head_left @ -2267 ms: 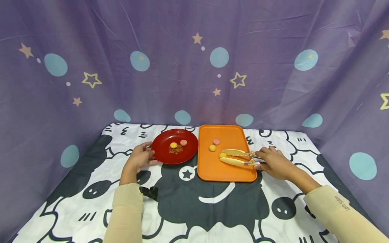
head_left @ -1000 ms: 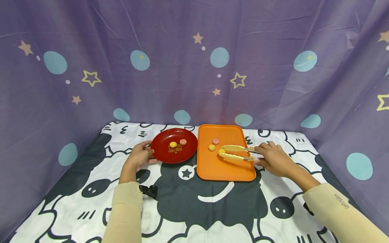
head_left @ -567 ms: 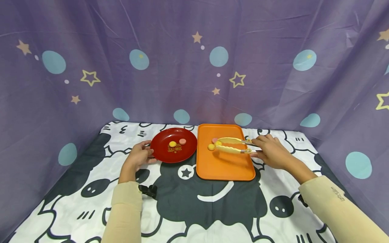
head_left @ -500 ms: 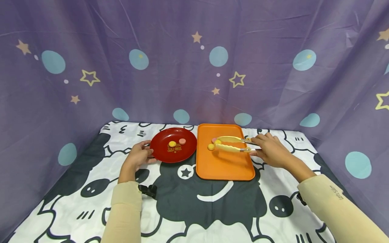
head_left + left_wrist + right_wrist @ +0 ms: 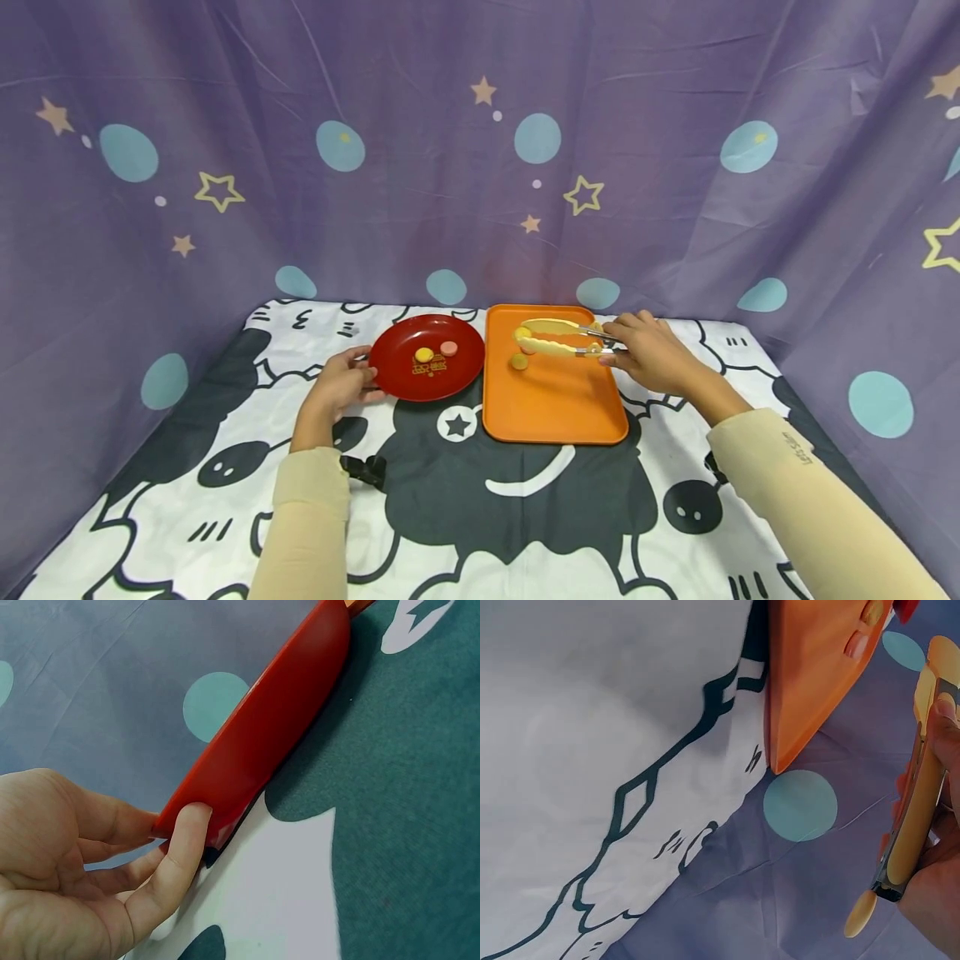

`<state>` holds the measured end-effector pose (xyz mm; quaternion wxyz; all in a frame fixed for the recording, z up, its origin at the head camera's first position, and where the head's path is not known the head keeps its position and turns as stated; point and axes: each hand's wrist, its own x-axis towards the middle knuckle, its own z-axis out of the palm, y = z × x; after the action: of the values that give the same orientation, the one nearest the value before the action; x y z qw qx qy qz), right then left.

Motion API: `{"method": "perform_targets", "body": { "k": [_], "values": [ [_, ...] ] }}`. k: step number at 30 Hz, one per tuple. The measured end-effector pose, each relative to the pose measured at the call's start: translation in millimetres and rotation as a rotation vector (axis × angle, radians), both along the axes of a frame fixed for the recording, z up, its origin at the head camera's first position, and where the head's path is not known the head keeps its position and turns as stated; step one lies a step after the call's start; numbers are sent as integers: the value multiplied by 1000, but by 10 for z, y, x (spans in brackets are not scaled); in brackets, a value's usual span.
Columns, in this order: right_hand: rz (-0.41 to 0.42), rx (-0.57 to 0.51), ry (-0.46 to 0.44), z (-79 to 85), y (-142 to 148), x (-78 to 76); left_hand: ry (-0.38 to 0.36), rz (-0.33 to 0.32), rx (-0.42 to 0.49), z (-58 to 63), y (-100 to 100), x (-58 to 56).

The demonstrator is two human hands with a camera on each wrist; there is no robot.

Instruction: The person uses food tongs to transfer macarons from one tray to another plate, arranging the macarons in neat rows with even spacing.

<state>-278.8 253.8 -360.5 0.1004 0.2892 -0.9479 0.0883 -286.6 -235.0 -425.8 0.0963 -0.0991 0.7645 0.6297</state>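
A: Biggest first?

B: Purple curtain [image 5: 420,192] is hanging along the far side. Cloth-covered counter [image 5: 517,529] is carrying everything nearer.

A: Then?

B: Orange tray [image 5: 555,408] is lying on the right; red plate [image 5: 465,375] is sitting just beside it, left. Plate's looking smooth, stiff, fairly light; its rim is offering the best hold.

A: Anyone using that?

B: Yes. Left grip [image 5: 341,385] is holding the left rim, digits bending about the edge.

A: And the right grip [image 5: 651,353]?

B: Gripping the tongs [image 5: 558,328] at their right end. The tips are reaching left over the tray.

A: Holding anything?

B: Tips are pinching a yellow disc [image 5: 522,333] above the tray's far left part; it's looking raised.

A: Other small stuff?

B: A second yellow disc [image 5: 520,362] and a pink disc [image 5: 856,645] are resting on the tray, left side, the pink farther. On the plate, another yellow one [image 5: 423,355] is lying left of another pink one [image 5: 448,348].

A: How are the discs likely behaving?

B: I'm guessing light, firm, a bit slippery, possibly crumbly. I'd be squeezing gently and evenly across opposite sides.
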Motion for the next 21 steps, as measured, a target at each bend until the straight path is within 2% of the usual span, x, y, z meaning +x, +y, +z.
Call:
{"method": "perform_targets", "body": {
  "k": [10,21],
  "values": [
    [-35,4,-59,40,-241,-102,-11,7,11,11,-2,4],
    [-12,37,-86,84,-551,-208,-10,7,9,0,-3,-10]
  ]
}}
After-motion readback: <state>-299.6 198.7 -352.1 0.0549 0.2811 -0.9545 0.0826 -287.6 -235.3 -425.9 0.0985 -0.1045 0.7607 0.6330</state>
